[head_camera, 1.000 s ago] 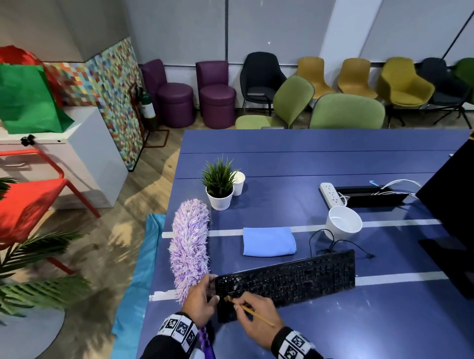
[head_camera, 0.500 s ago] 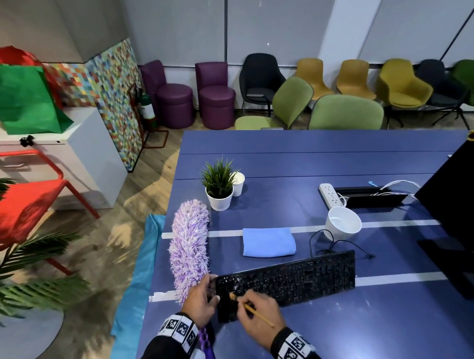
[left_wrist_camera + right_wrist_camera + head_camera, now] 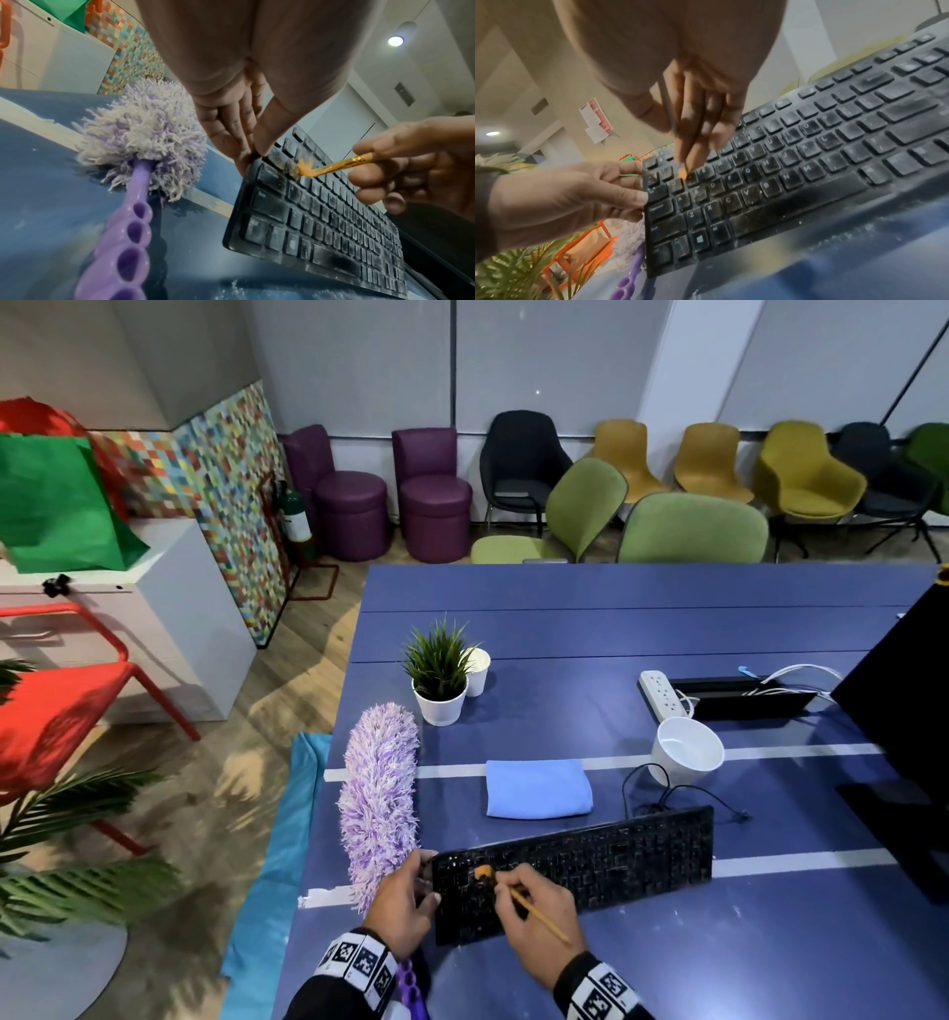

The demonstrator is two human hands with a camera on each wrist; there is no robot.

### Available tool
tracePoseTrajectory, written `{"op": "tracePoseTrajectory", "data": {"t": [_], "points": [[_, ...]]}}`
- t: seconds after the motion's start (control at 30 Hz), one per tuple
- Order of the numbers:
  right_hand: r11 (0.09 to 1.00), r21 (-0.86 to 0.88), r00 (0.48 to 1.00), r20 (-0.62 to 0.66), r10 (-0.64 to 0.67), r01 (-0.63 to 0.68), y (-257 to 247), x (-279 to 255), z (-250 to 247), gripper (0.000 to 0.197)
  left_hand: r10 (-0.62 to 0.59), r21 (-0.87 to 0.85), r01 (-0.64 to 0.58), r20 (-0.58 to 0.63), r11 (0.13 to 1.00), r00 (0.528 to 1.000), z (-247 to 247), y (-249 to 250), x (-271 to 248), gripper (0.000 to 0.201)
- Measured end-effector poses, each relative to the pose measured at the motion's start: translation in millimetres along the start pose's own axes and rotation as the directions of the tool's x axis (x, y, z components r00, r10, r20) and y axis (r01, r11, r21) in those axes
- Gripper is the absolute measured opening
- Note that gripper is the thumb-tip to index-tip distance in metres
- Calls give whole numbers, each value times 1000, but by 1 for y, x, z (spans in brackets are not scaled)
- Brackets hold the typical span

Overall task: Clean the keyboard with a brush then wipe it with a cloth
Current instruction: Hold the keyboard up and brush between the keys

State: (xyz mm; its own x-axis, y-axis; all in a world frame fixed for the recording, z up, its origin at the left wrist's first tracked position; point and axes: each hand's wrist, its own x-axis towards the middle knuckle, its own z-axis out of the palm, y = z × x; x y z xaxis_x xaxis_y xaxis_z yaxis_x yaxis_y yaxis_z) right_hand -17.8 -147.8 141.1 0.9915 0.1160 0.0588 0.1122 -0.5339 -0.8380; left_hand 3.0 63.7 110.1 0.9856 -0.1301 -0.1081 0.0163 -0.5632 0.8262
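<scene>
A dusty black keyboard (image 3: 590, 865) (image 3: 321, 219) (image 3: 795, 172) lies at the near edge of the blue table (image 3: 616, 618). My left hand (image 3: 405, 896) (image 3: 246, 146) (image 3: 577, 199) grips its left end, thumb on top. My right hand (image 3: 534, 911) (image 3: 401, 168) (image 3: 695, 113) pinches a thin yellow paintbrush (image 3: 539, 914) (image 3: 334, 166). Its orange bristles (image 3: 482, 872) (image 3: 306, 169) (image 3: 682, 173) press on the upper-left keys. A folded light-blue cloth (image 3: 536, 788) lies behind the keyboard.
A purple fluffy duster (image 3: 380, 793) (image 3: 144, 130) lies left of the keyboard. A potted plant (image 3: 439, 675), paper cup (image 3: 477, 670), white mug (image 3: 685, 752), power strip (image 3: 662, 693) and dark monitor (image 3: 904, 701) stand farther back. Dust specks lie on the table by the keyboard.
The brush tip has moved a little to the right and farther up across the left keys. My left hand stays on the keyboard's left end.
</scene>
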Motion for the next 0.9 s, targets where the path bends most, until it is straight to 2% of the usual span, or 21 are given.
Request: {"op": "tracePoseTrajectory", "data": {"t": [0.1, 0.2, 0.33, 0.37, 0.63, 0.7, 0.8, 0.9], "points": [[1000, 17, 999, 37, 15, -16, -6, 5, -4, 10, 1, 15, -1, -3, 1000, 1000, 0, -2, -1, 71], [996, 61, 998, 14, -63, 62, -13, 8, -4, 8, 16, 20, -16, 3, 1000, 1000, 1, -3, -1, 73], [996, 59, 979, 185, -83, 73, -20, 9, 5, 4, 17, 15, -16, -3, 1000, 1000, 2, -6, 1, 69], [995, 49, 978, 189, -90, 82, -21, 10, 6, 5, 17, 14, -17, -4, 1000, 1000, 3, -8, 1, 67], [987, 81, 990, 18, -142, 140, -27, 16, 5, 4, 18, 5, -18, -6, 1000, 1000, 1, -2, 3, 68], [987, 82, 989, 20, -143, 141, -26, 13, 6, 3, 10, 11, -10, 4, 1000, 1000, 1, -4, 2, 66], [990, 46, 985, 104, -140, 136, -24, 8, 8, 5, -1, 17, 0, 30, 1000, 1000, 2, -8, 1, 60], [992, 50, 993, 30, -115, 114, -21, 11, 8, 4, -15, 6, 15, 31, 1000, 999, 4, -9, 0, 58]]}}
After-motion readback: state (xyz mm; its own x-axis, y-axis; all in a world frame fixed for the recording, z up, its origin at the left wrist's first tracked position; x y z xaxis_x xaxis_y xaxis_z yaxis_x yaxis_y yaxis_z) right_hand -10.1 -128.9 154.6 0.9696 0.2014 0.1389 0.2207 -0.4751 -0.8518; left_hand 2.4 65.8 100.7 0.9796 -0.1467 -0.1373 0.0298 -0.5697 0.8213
